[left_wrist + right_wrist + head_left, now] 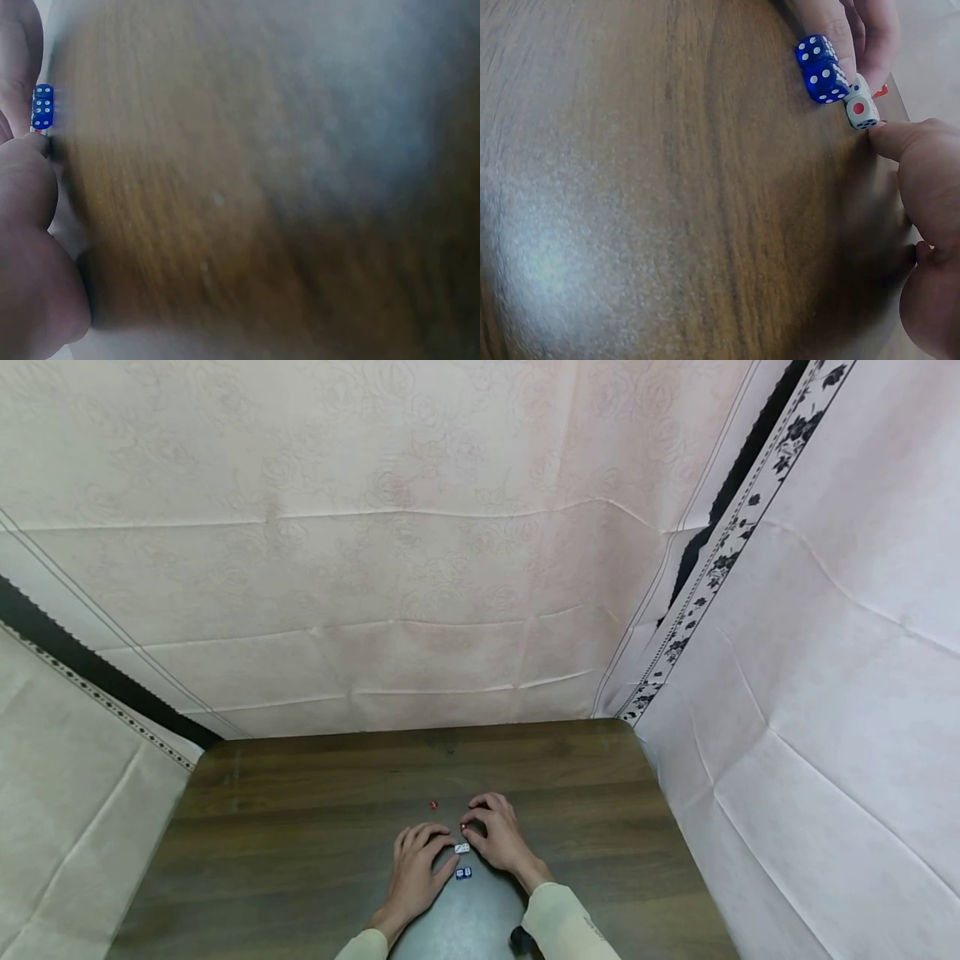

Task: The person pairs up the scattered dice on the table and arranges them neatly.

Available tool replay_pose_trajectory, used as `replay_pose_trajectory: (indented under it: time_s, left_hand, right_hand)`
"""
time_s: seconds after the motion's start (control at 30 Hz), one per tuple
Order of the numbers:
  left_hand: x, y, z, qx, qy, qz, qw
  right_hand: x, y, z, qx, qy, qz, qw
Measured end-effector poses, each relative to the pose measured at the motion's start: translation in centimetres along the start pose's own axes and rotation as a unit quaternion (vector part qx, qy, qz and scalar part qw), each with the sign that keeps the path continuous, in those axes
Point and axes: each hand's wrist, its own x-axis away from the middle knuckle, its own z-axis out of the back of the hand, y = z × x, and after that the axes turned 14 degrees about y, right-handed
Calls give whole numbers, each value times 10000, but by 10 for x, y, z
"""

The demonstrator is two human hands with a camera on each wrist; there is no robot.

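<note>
Two blue dice (464, 873) lie side by side on the wooden table (315, 827), nearest the person. Just beyond them a pair of white dice (861, 111) sits side by side. My left hand (414, 870) rests at the left of the white dice, its fingers loosely bent and its thumb and index tips right at them. From the right, my right hand (501, 837) pinches a small red die (463, 827) between thumb and index finger, just past the white pair. Its thumb tip overlaps the white dice's edge in the right wrist view.
Another red die (433, 805) lies farther back on the table, left of the right hand. Pale cloth hangings (420, 577) stand behind the table and along both sides. A dark object (519, 940) shows under the right sleeve.
</note>
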Motion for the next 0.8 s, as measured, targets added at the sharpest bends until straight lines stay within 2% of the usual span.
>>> replay_pose_trajectory:
  time_s: [0.4,0.8]
  left_hand:
    - [0,2,0,-163,168,-233,9995]
    - [-2,2,5,-21,-129,-64,9999]
  right_hand:
    - [2,5,-3,-47,130,-14,9999]
    - [4,5,-4,-120,162,1,9998]
